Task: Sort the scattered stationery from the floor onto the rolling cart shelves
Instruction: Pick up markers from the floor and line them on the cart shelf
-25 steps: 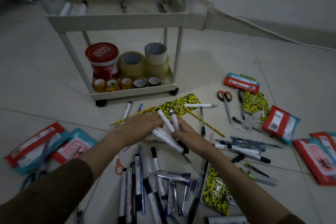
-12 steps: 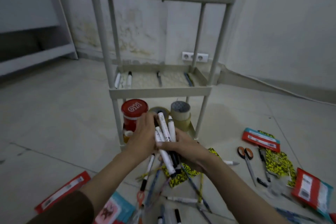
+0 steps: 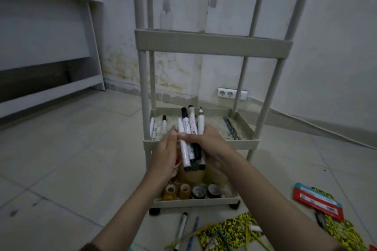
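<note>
A bundle of white markers [image 3: 188, 128] with black caps stands upright in my right hand [image 3: 210, 144], which grips it in front of the cart's middle shelf [image 3: 244, 143]. My left hand [image 3: 164, 159] presses against the bundle's left side with fairly straight fingers. The beige rolling cart [image 3: 212, 44] stands straight ahead. Its middle shelf holds two markers [image 3: 163, 126] at the left and pencils [image 3: 230, 128] at the right. The bottom shelf [image 3: 195, 203] carries small tape rolls [image 3: 191, 190], partly hidden by my hands.
Loose pens [image 3: 181, 228], pencils and yellow-black patterned notebooks [image 3: 230, 230] lie on the tiled floor below the cart. A red and teal packet [image 3: 318, 201] lies at the right. A wall socket [image 3: 230, 93] sits behind the cart, a white low shelf unit [image 3: 51, 79] at the left.
Both hands lifted the marker bundle from the floor pile up to the level of the cart's middle shelf. My view tilted up, showing more of the cart.
</note>
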Available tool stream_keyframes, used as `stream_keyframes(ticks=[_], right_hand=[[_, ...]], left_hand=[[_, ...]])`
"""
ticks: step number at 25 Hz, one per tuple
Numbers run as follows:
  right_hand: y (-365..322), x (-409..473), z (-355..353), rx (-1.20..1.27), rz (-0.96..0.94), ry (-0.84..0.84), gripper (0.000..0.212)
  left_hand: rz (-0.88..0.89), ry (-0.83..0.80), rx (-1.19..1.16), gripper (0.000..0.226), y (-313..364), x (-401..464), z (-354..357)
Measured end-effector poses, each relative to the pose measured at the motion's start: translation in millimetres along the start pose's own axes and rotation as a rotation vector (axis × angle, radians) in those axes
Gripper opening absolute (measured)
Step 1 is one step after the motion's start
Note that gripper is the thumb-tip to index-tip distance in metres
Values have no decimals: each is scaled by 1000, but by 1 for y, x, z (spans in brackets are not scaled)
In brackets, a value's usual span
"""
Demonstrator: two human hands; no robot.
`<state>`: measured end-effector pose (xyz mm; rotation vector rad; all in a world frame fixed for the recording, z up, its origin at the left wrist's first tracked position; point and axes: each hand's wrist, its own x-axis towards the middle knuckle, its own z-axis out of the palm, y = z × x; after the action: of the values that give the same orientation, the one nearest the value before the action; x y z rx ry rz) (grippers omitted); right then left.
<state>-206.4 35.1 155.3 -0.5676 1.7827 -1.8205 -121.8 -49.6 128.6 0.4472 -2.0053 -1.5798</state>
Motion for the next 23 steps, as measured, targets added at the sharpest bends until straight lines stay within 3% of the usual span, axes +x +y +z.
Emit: stream_keyframes(ticks=[3, 5, 7, 11, 14, 20, 23], right_hand=[[-16, 42, 9, 193, 59, 23, 30], [-15, 68, 18, 108, 99, 54, 34], [-7, 86, 28, -48, 121, 110, 43], [11, 101, 42, -241, 103, 165, 47], [15, 108, 43, -308, 86, 146, 50], [17, 110, 42, -388, 94, 125, 30], [17, 109, 32, -355, 75, 142, 29]], left_hand=[[192, 96, 685, 49, -21, 17, -16], [278, 102, 1099, 63, -42, 14, -20], [286, 86, 1317, 78, -54, 6, -23], [380, 109, 1434, 96, -75, 7, -29], [331, 146, 1493, 101, -78, 7, -23], [342, 108, 1333, 102, -70, 7, -20], [222, 56, 1373, 93, -59, 5, -18]])
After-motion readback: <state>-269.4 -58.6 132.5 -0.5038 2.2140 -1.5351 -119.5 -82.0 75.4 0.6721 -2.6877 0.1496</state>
